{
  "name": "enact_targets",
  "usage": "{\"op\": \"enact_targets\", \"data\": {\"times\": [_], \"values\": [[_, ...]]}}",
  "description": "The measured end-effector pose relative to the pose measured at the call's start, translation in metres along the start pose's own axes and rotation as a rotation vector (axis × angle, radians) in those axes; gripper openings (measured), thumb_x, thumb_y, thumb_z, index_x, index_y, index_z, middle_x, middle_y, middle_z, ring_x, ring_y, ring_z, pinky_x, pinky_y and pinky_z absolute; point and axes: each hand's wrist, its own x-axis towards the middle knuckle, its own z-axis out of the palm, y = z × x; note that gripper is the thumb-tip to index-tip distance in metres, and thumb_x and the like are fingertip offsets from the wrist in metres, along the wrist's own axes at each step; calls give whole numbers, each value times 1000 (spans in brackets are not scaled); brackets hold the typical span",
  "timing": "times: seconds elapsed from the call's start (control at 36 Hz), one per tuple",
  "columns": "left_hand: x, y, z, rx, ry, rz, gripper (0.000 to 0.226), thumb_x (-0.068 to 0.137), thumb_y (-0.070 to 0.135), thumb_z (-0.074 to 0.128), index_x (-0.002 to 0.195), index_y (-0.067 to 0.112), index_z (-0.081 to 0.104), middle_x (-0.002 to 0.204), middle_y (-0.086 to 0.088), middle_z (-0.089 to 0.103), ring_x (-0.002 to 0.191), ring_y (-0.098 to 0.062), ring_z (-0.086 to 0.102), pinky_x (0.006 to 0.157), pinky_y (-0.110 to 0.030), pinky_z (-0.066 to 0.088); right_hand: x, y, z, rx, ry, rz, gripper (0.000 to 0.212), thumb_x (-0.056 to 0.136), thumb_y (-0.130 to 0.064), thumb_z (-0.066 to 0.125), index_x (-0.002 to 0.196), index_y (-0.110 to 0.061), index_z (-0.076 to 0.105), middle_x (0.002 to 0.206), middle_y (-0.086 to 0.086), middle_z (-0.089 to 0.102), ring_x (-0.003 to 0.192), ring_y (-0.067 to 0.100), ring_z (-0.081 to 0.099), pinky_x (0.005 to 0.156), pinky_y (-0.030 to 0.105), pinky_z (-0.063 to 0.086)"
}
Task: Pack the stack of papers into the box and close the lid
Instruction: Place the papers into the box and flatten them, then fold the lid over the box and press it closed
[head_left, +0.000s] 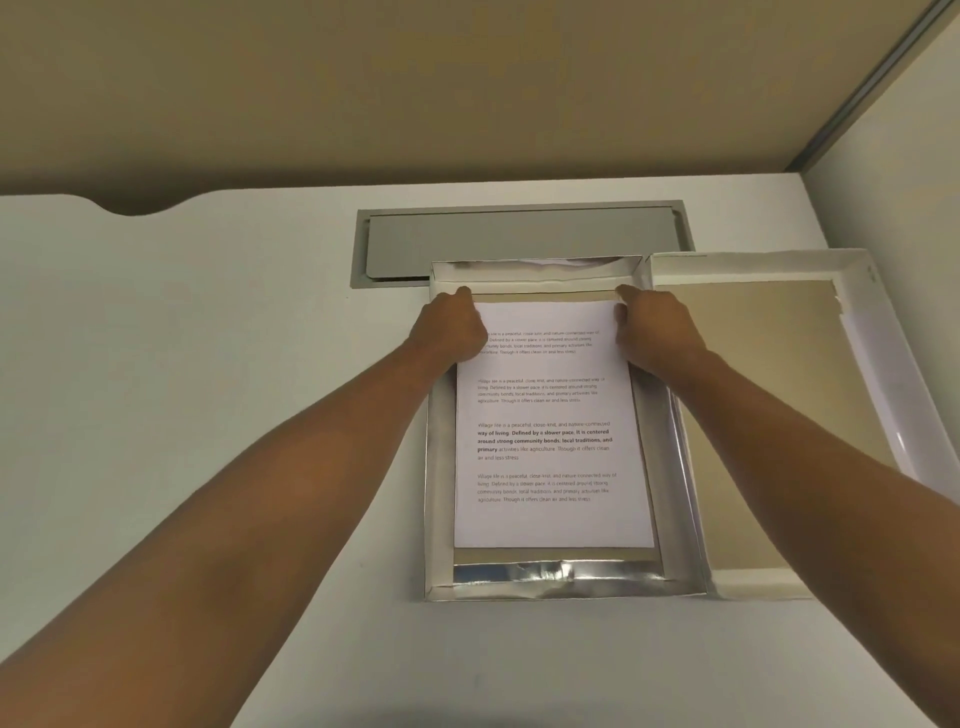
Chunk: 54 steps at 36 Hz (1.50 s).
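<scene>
Lowering printed paper stack into foil-lined box, left hand & right hand pinch its far corners; lid lies just right of box. Uneven release could buckle sheets.

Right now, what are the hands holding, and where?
Both hands, left and right, grip the white printed paper stack at its far corners, inside the silver-lined box.

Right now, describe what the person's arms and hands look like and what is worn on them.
Both forearms are bare up to the frame edge: no sleeves show. The left hand and right hand wear no gloves; no rings, watch or bands are visible.
</scene>
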Motion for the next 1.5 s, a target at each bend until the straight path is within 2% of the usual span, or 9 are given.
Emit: {"op": "enact_targets", "data": {"times": [0.11, 0.19, 0.33, 0.42, 0.56, 0.64, 1.03, 1.36, 1.5], "values": [[-18, 6, 3, -26, 12, -21, 70, 100, 37, 44, 154, 6, 13, 147, -24, 39, 126, -44, 49, 94, -45, 45, -31, 10, -9, 83, 248, 60, 32, 96, -19, 41, 116, -9, 64, 105, 18, 67, 93, 41, 63, 72, 36, 45], [-35, 12, 3, -42, 25, 1, 80, 99, 44, 45, 156, 8, 2, 155, -22, 29, 133, -43, 43, 101, -47, 42, -55, 27, -13, 131, 248, 138, 32, 97, -20, 42, 113, -8, 67, 103, 16, 69, 91, 38, 63, 71, 33, 43], [-66, 19, 0, -94, 56, 97, 79, 99, 44, 46, 157, 8, 5, 157, -20, 29, 143, -39, 28, 110, -49, 35, -89, 53, -19, 203, 85, 221, 29, 93, -18, 45, 87, 0, 68, 81, 15, 68, 72, 32, 58, 63, 32, 43], [-84, 23, 1, -118, 93, 159, 75, 99, 42, 46, 156, 9, 11, 152, -18, 36, 142, -36, 27, 108, -50, 38, -106, 61, -19, 216, 2, 215, 36, 92, -22, 49, 61, -4, 49, 58, 8, 48, 56, 26, 43, 53, 29, 32], [-106, 31, 6, -163, 209, 187, 65, 99, 42, 46, 152, 14, 23, 139, -12, 53, 131, -32, 43, 97, -50, 48, -125, 67, -13, 240, -127, 248, 43, 93, -37, 56, 63, -7, 62, 54, 2, 53, 48, 15, 44, 48, 23, 33], [-115, 37, 9, -173, 231, 213, 62, 98, 42, 46, 151, 16, 27, 135, -10, 57, 129, -31, 46, 95, -50, 50, -132, 65, -10, 249, -133, 252, 50, 94, -36, 56, 51, -15, 43, 48, -1, 43, 45, 15, 38, 47, 25, 28], [-131, 42, 10, -139, 194, 203, 64, 98, 43, 46, 153, 16, 27, 142, -8, 53, 135, -29, 41, 100, -49, 47, -150, 55, -17, 130, -31, 305, 25, 87, -11, 43, 63, -9, 49, 58, 1, 48, 48, 15, 38, 46, 23, 26], [-139, 40, 4, -213, 185, 251, 61, 97, 45, 47, 150, 19, 33, 142, -6, 54, 131, -28, 47, 103, -47, 45, -161, 43, -77, 118, 367, 196, 30, 90, -13, 44, 60, -9, 40, 58, 3, 40, 47, 18, 33, 44, 26, 20], [-141, 44, -2, -330, 157, 286, 58, 96, 44, 51, 147, 19, 38, 139, -6, 57, 127, -25, 53, 104, -41, 43, -171, 37, -121, 71, 484, 133, 30, 93, -19, 43, 71, -4, 56, 70, 9, 54, 58, 28, 43, 50, 31, 26]]}}
